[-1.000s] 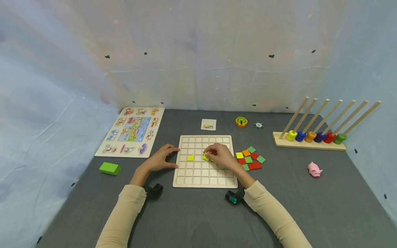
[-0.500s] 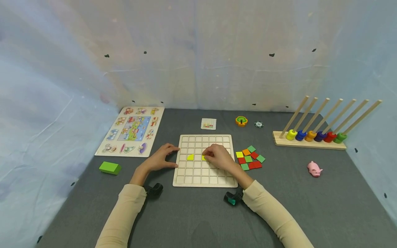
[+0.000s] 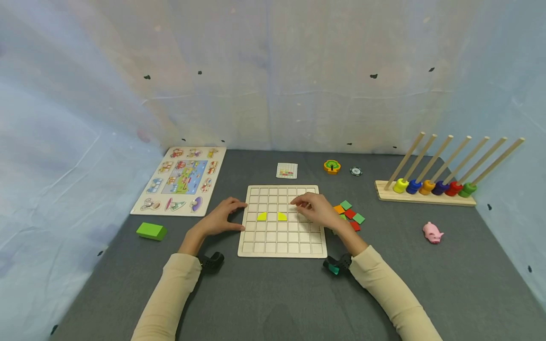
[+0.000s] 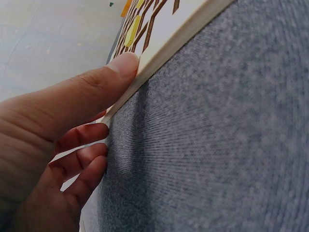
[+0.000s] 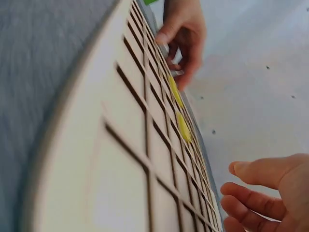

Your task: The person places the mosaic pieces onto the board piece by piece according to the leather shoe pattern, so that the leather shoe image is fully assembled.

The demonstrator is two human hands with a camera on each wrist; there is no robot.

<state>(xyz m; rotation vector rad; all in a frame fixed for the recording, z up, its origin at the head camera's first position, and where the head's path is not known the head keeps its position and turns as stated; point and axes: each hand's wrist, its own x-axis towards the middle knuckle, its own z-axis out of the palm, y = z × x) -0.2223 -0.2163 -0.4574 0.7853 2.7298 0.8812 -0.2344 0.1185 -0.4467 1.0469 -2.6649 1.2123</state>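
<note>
A wooden grid board lies flat in front of me, with two yellow tiles in its cells. The left yellow tile and the right yellow tile, which has a curved side, sit in one row with a bare cell between them. My left hand touches the board's left edge, thumb and fingertips spread along it. Over the right half of the board is my right hand, its fingers bent loosely. In the right wrist view nothing shows between the right thumb and fingers.
Right of the board lie loose green, red and orange tiles, partly behind my right wrist. A pattern card, tree piece and chip lie behind. Picture puzzle and green block are left; peg stand and pig right.
My right hand has let go of the right yellow tile, which now lies in its cell, and has moved to the right. The left hand stays at the board's edge.
</note>
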